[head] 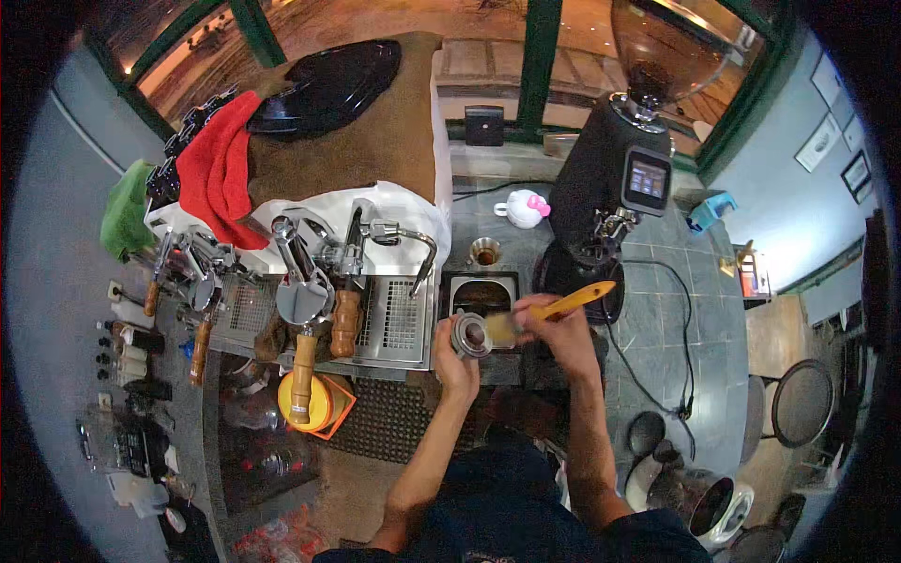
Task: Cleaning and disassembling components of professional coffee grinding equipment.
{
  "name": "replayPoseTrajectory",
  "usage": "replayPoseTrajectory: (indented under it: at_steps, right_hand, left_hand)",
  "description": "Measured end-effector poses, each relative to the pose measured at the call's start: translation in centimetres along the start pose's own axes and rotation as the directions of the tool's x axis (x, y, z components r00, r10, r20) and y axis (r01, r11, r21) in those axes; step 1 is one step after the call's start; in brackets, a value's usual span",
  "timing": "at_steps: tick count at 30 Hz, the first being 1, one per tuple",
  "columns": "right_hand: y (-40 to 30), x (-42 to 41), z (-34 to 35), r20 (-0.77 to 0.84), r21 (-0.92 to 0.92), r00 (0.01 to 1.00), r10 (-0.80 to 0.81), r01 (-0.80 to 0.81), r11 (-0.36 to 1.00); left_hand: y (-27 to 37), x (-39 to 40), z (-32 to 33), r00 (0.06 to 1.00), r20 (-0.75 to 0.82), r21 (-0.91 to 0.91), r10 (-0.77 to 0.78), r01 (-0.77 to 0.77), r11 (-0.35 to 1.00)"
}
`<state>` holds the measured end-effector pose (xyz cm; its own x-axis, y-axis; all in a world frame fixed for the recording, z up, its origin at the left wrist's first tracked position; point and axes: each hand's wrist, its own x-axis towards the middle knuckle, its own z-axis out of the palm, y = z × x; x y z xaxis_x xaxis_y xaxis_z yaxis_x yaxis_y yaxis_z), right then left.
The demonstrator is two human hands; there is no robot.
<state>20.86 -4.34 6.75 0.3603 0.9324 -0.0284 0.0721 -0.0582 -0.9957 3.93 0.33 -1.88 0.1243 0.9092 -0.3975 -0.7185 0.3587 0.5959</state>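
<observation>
My left hand grips a small round metal cup, its open rim turned up and to the right. In my right hand is a brush with a yellow wooden handle. The pale bristles are at the cup's right edge; whether they touch its inside is unclear. Just beyond both hands, a rectangular steel container with dark contents is set in the counter. A small metal cup with brown contents stands behind it.
At left is an espresso machine with wooden-handled portafilters jutting forward. A black coffee grinder rises at right, its cable trailing over the tiled counter. A white mug with a pink bow sits between them.
</observation>
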Motion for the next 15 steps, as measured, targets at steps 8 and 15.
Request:
replayPoseTrajectory:
  at_steps: [8, 15]
  right_hand:
    - [0.9, 4.2, -0.6, 0.287, 0.194, 0.953, -0.093, 0.037, 0.98]
    - [2.6, 5.8, 0.5, 0.115, -0.05, 0.986, -0.123, 0.129, 0.99]
  left_hand:
    - [0.8, 0.8, -1.0, 0.998, -0.056, -0.001, 0.024, -0.024, 1.0]
    - [0.1, 1.1, -2.4, 0.994, -0.065, -0.144, -0.087, 0.077, 0.987]
